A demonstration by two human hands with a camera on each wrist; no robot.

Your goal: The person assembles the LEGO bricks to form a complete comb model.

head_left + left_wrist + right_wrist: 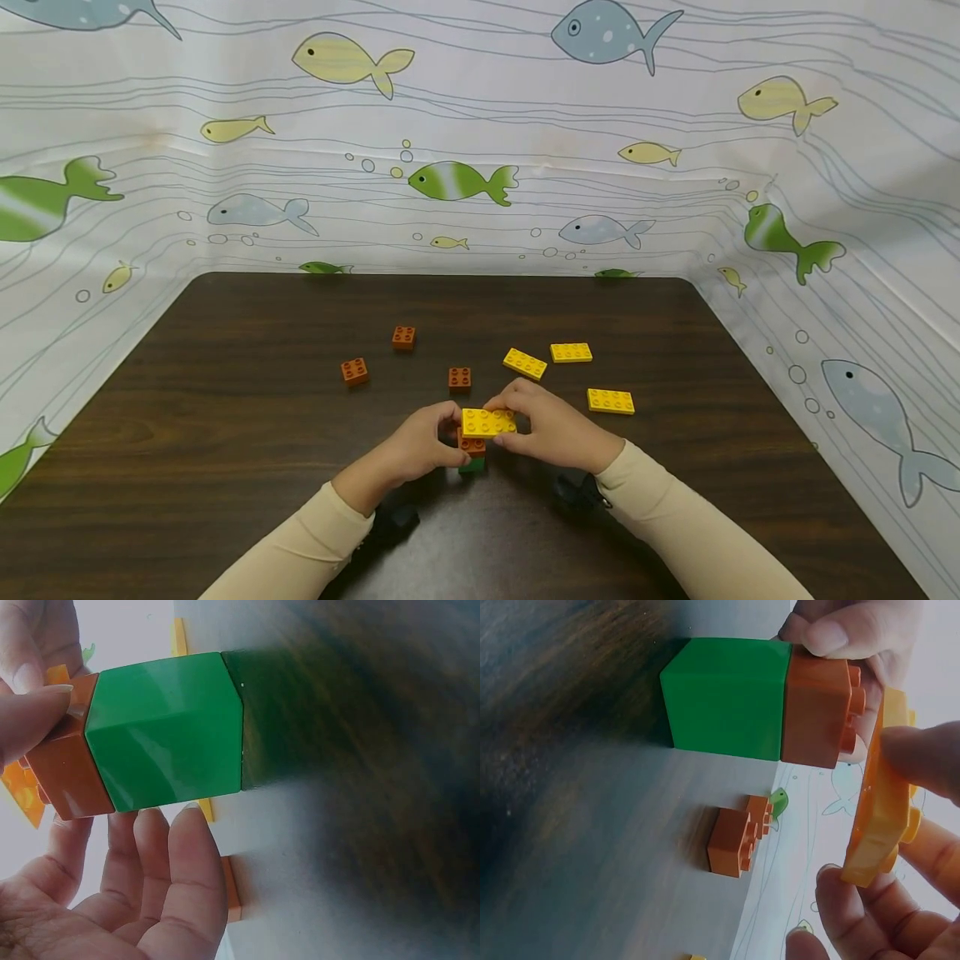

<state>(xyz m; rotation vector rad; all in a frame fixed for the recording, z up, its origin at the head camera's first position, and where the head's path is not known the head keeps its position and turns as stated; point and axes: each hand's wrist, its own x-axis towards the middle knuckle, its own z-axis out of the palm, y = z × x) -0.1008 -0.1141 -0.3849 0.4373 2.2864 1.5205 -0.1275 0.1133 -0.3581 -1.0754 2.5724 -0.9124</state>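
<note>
A green block (724, 697) stands on the table with an orange-brown brick (814, 709) stacked on top of it. My left hand (423, 442) holds this stack, thumb and fingers on either side of the orange-brown brick. Between thumb and fingers, my right hand (547, 425) pinches a flat yellow brick (487, 422) with studs on top. In the right wrist view, that yellow brick is tilted just above the orange-brown brick's studs, with a gap along its lower edge. The head view has it overlapping the top of the stack.
Beyond the hands lie three loose orange-brown bricks, one of them (460, 380) straight behind the stack. Three flat yellow bricks, the nearest (611, 401) at the right, lie on the dark wooden table (187, 433). A fish-patterned sheet (480, 125) surrounds the table's back and sides.
</note>
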